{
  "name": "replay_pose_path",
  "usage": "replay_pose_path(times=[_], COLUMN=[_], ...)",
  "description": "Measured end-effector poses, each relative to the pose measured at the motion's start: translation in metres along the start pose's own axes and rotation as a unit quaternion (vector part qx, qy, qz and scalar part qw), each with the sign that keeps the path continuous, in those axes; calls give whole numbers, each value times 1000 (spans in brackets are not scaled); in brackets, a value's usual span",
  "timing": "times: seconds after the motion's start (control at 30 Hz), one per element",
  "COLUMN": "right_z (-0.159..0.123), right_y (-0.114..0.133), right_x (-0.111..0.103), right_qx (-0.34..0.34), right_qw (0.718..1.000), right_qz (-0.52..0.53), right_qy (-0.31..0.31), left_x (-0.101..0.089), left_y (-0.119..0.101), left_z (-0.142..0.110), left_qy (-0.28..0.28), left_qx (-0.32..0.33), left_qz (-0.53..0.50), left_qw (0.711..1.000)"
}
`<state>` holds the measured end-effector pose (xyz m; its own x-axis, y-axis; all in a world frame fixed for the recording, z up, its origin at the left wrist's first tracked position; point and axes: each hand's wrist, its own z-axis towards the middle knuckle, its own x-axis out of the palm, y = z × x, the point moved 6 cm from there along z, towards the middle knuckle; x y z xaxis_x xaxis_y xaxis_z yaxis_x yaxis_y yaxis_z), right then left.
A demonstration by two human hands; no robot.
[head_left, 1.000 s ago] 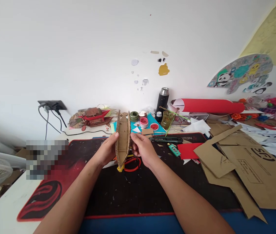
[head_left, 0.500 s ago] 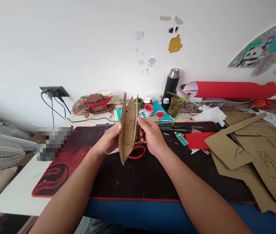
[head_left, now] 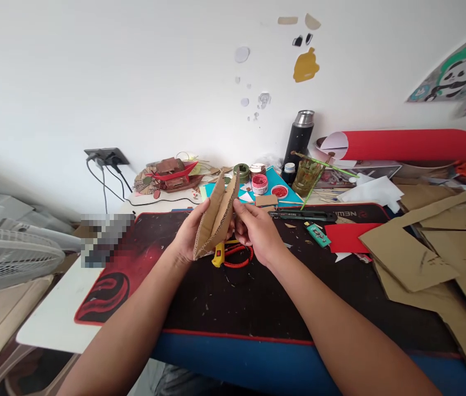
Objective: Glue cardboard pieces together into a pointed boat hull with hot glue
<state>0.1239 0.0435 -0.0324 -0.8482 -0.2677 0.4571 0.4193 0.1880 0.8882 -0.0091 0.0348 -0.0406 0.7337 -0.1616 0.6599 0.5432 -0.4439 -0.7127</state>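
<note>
A cardboard boat hull [head_left: 215, 217] with a pointed near end is held up over the black desk mat, tilted to the right. My left hand [head_left: 189, 231] is closed on its left side, thumb at the wall. My right hand [head_left: 258, 228] grips the right wall between thumb and fingers; some of those fingers are hidden. Below the hull, a yellow-handled tool [head_left: 218, 254] and a red-orange loop [head_left: 241, 258] lie on the mat, partly covered.
Behind the hands stand paint jars [head_left: 259, 184], a brush cup [head_left: 307, 179] and a black thermos [head_left: 300, 135]. A box cutter [head_left: 307, 215] lies on the mat [head_left: 233, 308]. Cut cardboard [head_left: 410, 253] is piled right. A painted boat model [head_left: 173, 175] sits back left, a fan [head_left: 14, 253] far left.
The cardboard hull has tipped over to the right, its near point swinging left, and now shows more of its left wall. Both hands keep hold of it. The camera view has shifted.
</note>
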Motion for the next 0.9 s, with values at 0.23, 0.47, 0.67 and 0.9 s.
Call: replay_pose_path(times=[0.23,0.47,0.67,0.9], right_z=[-1,-1,-2,-2], right_y=[1,1,1,0], right_x=[0,1,1,1], right_qx=[5,9,11,-19], right_qw=[1000,1000,1000,998], right_qz=[1,-1,-4,-54], right_qy=[-3,-1,-7,19], left_x=[0,-5,2,-3], left_y=[1,-4,-19,-33], left_z=[-1,0,-3,-8], left_qy=[-21,-17,-35,-116], left_qx=[-28,22,133,242], left_qz=[-31,30,119,180], left_qw=[999,999,983,946])
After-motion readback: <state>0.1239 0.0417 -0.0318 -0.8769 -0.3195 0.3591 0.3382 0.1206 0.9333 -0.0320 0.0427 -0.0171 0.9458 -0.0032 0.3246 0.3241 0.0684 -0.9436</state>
